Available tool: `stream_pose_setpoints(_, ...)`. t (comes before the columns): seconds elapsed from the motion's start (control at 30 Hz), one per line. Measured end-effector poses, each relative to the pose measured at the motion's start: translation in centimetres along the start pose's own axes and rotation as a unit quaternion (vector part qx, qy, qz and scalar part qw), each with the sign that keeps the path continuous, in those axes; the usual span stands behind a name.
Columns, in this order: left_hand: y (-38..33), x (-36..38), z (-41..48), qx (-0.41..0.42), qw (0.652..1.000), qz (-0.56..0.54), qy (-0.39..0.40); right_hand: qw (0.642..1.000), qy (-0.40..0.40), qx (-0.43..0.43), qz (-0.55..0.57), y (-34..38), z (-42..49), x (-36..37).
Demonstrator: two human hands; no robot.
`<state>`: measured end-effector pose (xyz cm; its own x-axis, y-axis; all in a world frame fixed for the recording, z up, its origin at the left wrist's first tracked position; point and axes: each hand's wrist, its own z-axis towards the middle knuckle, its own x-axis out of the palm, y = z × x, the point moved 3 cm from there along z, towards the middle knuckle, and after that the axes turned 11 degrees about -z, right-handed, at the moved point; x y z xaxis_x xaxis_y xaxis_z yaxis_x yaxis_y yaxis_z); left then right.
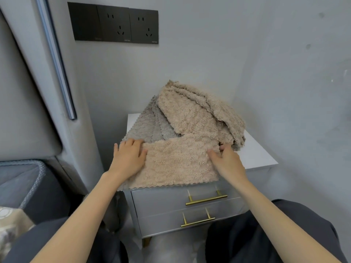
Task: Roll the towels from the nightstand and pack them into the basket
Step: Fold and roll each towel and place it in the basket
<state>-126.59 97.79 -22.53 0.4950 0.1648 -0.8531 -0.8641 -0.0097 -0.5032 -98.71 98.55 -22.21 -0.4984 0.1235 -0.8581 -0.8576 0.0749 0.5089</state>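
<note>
Left hand (pixel 129 158) presses flat, right hand (pixel 228 162) pinches, at opposite ends of the beige towel (pixel 176 162) lying lengthwise along the front edge of the nightstand (pixel 254 152).

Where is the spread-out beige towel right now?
Head view, centre: the beige towel lies flat at the front of the nightstand, between left hand and right hand, before the towel pile.

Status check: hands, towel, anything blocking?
Left hand flat on beige towel, left edge. Right hand pinches its right edge. Towel unrolled on nightstand; towel pile behind. Basket not in view.
</note>
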Motion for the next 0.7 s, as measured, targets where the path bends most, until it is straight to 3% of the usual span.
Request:
stream_pose_setpoints(0.13,0.8,-1.3,0.6,-0.002,0.998,-0.04,0.048,0.995,-0.008,-0.021,0.094,0.7,-0.2,-0.5)
stream_pose_setpoints(0.33,0.4,-3.0,-0.9,0.025,0.989,-0.115,0.084,0.967,-0.198,-0.156,0.034,4.1,-1.6,-3.7)
stream_pose_setpoints(0.47,0.7,-3.5,-2.0,-0.017,0.976,-0.161,0.149,0.931,-0.266,-0.249,0.013,8.8,-1.0,-6.3)
stream_pose_setpoints(0.6,0.6,-3.4,-3.0,-0.083,0.941,-0.264,0.194,0.915,-0.232,-0.328,-0.031,14.4,1.6,-6.4)
stream_pose_setpoints(0.7,0.3,-2.7,-3.3,-0.111,0.934,-0.31,0.143,0.917,-0.156,-0.359,-0.082,18.0,4.2,-4.4)
